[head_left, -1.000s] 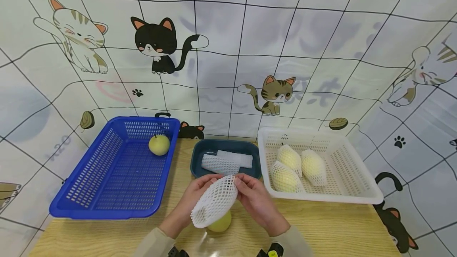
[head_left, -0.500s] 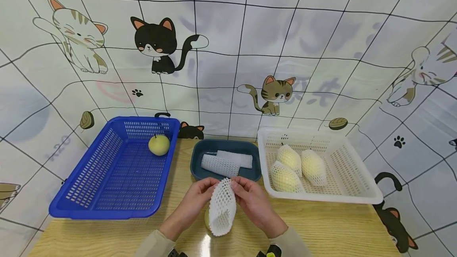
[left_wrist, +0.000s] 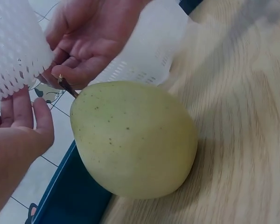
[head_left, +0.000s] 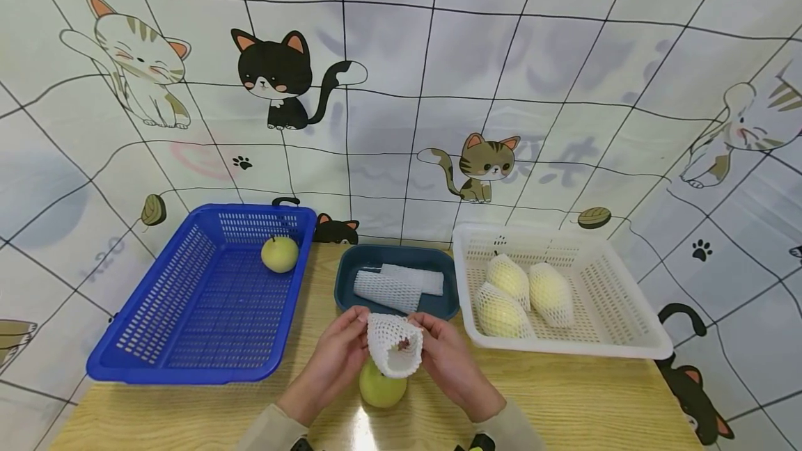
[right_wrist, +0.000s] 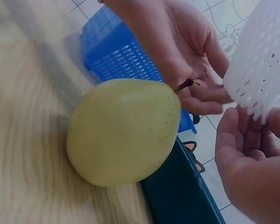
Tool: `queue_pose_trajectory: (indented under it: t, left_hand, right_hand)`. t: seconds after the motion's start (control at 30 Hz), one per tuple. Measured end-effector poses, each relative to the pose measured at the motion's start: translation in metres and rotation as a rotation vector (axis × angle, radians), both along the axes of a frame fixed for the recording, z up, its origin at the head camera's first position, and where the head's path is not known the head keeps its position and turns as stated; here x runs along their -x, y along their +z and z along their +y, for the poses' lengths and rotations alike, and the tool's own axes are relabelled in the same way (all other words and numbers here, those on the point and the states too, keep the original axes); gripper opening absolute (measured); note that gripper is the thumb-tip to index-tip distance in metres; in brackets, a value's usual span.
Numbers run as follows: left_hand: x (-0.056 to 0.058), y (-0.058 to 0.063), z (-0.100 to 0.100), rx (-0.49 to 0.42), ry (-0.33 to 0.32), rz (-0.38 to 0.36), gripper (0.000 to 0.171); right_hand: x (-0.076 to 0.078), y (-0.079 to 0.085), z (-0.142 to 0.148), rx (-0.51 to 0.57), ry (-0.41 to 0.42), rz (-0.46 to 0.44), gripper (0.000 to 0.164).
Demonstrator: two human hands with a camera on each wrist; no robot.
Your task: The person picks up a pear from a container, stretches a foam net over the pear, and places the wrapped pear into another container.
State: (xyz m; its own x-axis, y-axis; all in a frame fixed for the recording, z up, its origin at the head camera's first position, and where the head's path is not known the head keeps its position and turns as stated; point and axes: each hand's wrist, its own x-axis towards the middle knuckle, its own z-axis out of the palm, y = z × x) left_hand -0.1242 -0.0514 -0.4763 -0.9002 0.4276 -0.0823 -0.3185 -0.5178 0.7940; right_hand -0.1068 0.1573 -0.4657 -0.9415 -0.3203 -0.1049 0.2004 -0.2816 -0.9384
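A white foam fruit net [head_left: 383, 339] is held between both hands, its round mouth facing down and toward me. My left hand [head_left: 335, 357] pinches the left side of it, and my right hand [head_left: 450, 367] pinches the right side. Just below and in front of the net, a yellow-green pear [head_left: 382, 390] stands bare on the table. The left wrist view shows the pear [left_wrist: 135, 140] close up with its dark stem tilted toward the foam net [left_wrist: 16, 51]. From the right wrist, the net's edge [right_wrist: 256, 74] appears apart from the pear [right_wrist: 126, 135].
At left, a blue basket [head_left: 188, 373] contains one bare pear [head_left: 279, 255]. A dark teal tray [head_left: 341, 284] behind the hands bears flat foam nets [head_left: 388, 289]. On the right, a white basket [head_left: 601, 348] holds three net-covered pears [head_left: 551, 294]. A cat-print cloth [head_left: 388, 89] hangs behind.
The net's mouth has swung from the lower left to face me and lifted, so more of the pear below shows. Both hands keep their pinch on the net.
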Motion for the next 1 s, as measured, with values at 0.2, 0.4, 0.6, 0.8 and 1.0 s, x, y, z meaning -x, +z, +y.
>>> queue_pose_trajectory:
  t: [0.2,0.4,0.6,0.8,1.0]
  left_hand:
    - [-0.002,0.001,-0.002,-0.078,0.011,-0.066,0.013]
    - [-0.004,0.002,-0.004,-0.067,-0.007,-0.110,0.012]
    - [-0.005,0.001,-0.007,-0.045,-0.044,-0.126,0.016]
    - [-0.003,0.002,-0.011,0.049,-0.233,-0.073,0.028]
    - [-0.001,0.005,-0.014,0.141,-0.283,-0.054,0.020]
  right_hand:
    - [-0.002,-0.005,0.002,0.050,0.014,-0.006,0.018]
    - [-0.002,-0.007,0.006,0.237,0.003,-0.051,0.022]
    - [0.001,-0.006,0.007,0.389,0.063,-0.043,0.033]
    - [0.003,-0.006,0.005,0.394,0.045,-0.081,0.030]
    - [0.004,-0.004,0.004,0.295,0.008,-0.094,0.023]
